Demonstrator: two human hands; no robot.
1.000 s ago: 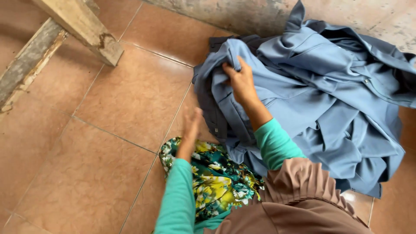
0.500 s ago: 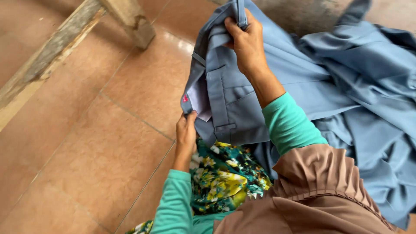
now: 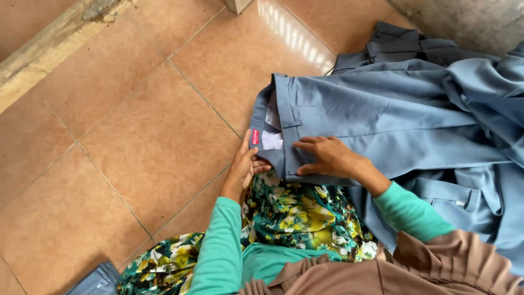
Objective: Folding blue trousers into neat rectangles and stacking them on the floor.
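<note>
A pair of grey-blue trousers (image 3: 382, 114) lies spread on the tiled floor in front of me, waistband toward my lap. My left hand (image 3: 244, 166) grips the near corner of the waistband (image 3: 286, 123), beside a small red tag (image 3: 255, 137). My right hand (image 3: 327, 157) rests flat on the waistband area, fingers spread and pressing the cloth down. White lining shows inside the waist opening. Both my arms wear teal sleeves.
More grey-blue garments (image 3: 480, 180) are piled at the right. A floral green cloth (image 3: 297, 213) covers my lap. A wooden beam (image 3: 49, 49) runs along the upper left. Another grey-blue piece (image 3: 95, 281) lies at the bottom left on the brown tiles (image 3: 136, 142).
The trousers, held up in the air by my right hand before, now lie flat on the floor. My right hand came down onto the waistband; my left hand took its corner.
</note>
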